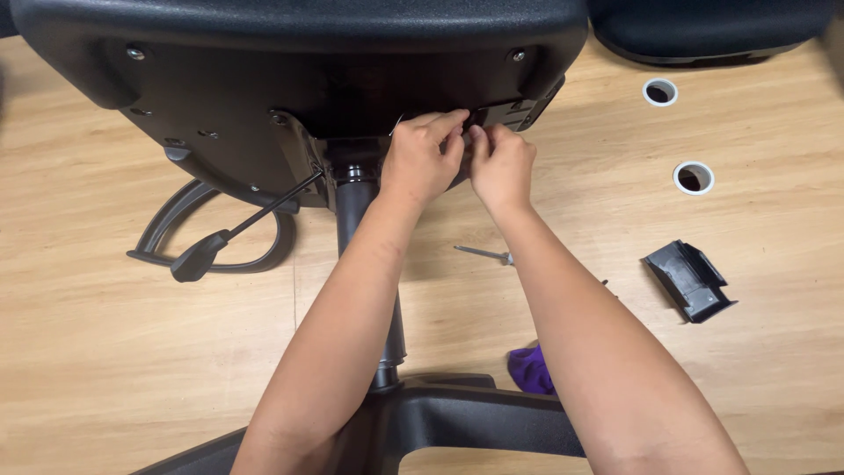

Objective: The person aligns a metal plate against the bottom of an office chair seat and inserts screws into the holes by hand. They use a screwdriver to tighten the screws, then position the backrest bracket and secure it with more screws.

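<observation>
A black office chair lies tipped over on a wooden floor, the underside of its seat (220, 97) facing me. My left hand (424, 158) and my right hand (501, 163) are side by side at the black metal mechanism plate (514, 113) under the seat, just right of the gas column (352, 198). The fingers of both hands pinch at something small there; what it is stays hidden behind them. A thin metal piece pokes out beside my left fingers.
A height lever with a black paddle (200, 255) sticks out to the left. A screwdriver (483, 254) lies on the floor under my right forearm. A black plastic part (690, 280), two white-rimmed floor holes (694, 178), a purple cloth (530, 368) and the chair base (475, 418) lie nearby.
</observation>
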